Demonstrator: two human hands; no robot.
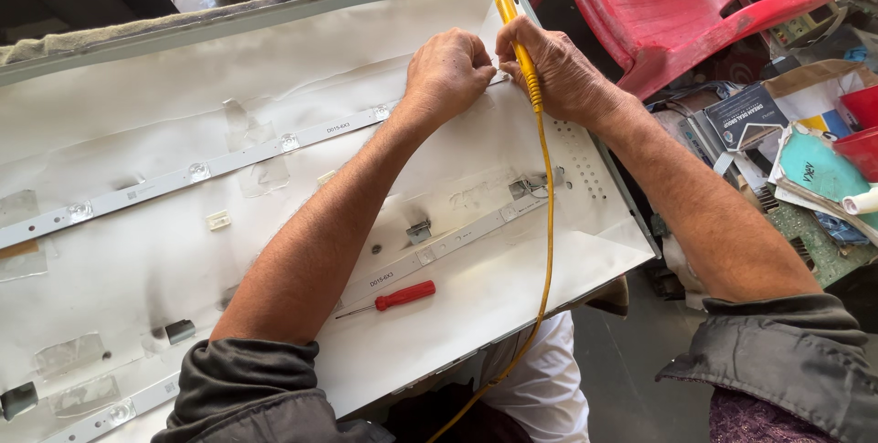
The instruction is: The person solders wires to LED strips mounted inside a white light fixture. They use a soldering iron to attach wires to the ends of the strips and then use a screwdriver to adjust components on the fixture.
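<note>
Head view: right hand [558, 64] grips yellow soldering iron [519, 50], its tip hidden behind closed left hand [450, 68].

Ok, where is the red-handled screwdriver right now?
In the head view, the red-handled screwdriver lies loose on the white panel, lower centre, just below the lower LED strip and right of the left forearm; neither hand touches it.

A red plastic chair [695, 4] stands on the dark grey floor [631, 361] in daylight.
</note>
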